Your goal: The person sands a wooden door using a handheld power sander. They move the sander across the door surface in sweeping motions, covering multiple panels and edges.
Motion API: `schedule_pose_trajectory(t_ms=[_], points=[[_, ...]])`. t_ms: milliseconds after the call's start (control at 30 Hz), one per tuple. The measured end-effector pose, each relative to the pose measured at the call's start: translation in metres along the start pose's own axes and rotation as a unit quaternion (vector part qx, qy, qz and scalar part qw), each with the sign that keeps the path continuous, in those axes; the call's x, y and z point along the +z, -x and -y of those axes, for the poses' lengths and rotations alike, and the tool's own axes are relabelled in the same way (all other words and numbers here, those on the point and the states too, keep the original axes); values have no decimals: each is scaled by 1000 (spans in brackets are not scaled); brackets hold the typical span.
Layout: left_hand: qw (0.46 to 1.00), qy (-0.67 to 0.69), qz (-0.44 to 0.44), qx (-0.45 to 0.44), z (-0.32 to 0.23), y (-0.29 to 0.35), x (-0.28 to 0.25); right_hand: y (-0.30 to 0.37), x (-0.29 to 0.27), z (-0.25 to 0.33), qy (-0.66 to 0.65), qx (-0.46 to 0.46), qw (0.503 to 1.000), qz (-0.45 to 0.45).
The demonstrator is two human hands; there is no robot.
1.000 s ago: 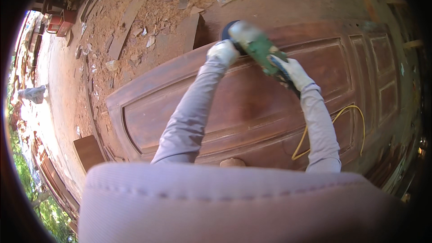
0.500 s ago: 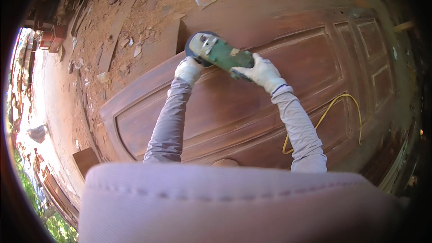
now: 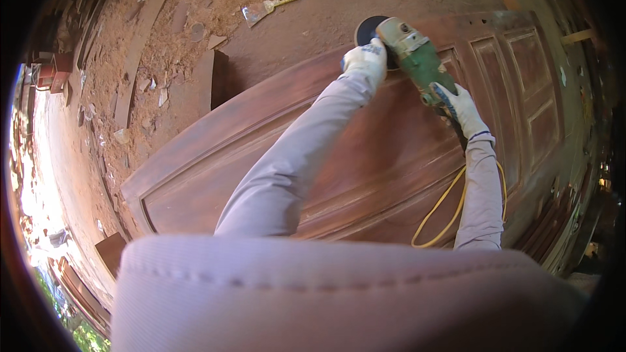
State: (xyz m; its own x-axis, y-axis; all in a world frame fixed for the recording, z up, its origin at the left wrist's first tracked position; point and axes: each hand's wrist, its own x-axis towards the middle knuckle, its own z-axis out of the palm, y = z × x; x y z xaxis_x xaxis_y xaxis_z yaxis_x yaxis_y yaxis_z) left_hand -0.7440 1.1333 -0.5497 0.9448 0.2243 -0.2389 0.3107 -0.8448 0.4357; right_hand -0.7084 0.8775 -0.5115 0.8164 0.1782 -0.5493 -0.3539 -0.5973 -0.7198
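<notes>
A green angle grinder (image 3: 422,64) with a dark round disc (image 3: 370,30) is in both my hands, over the far edge of a reddish-brown panelled wooden door (image 3: 365,156). My left hand (image 3: 366,60), in a white glove, is closed at the head end beside the disc; the side handle it grips is mostly hidden. My right hand (image 3: 464,109), gloved too, wraps round the rear of the grinder's body. A yellow cord (image 3: 445,221) loops over the door beside my right forearm. Whether the disc touches the wood, I cannot tell.
A scraper (image 3: 270,8) with a yellowish handle lies on the dirt ground beyond the door. Wooden boards (image 3: 147,45) and scattered chips lie to the left. A wood block (image 3: 214,78) stands by the door's far edge. More timber (image 3: 567,215) is stacked at the right.
Both hands have carried the grinder to the right and slightly farther away along the door's far edge. It has turned more steeply, and the view has shifted a little.
</notes>
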Motion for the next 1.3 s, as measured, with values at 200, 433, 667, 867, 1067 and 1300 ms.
schedule_pose_trajectory(t_ms=[200, 433, 667, 867, 1067, 1300], points=[[1000, -5, -13, 13, -37, -74, 15, -29, -33, 11, -30, 7, 999, -17], [994, 89, 17, -58, -68, -104, 43, -34, -51, -14, -11, 33, 999, -18], [1000, -23, -10, -6, -27, -19, 31, 11, -7, -24, -29, 38, 998, -30], [992, 54, -45, -104, 54, 43, 17, 48, 54, 10, 19, -10, 997, 78], [990, 43, -69, -118, 85, 161, -75, 130, 92, 73, 68, -18, 992, 103], [968, 56, -78, -231, 224, 276, -110, 189, 246, 122, 160, -65, 965, 196]])
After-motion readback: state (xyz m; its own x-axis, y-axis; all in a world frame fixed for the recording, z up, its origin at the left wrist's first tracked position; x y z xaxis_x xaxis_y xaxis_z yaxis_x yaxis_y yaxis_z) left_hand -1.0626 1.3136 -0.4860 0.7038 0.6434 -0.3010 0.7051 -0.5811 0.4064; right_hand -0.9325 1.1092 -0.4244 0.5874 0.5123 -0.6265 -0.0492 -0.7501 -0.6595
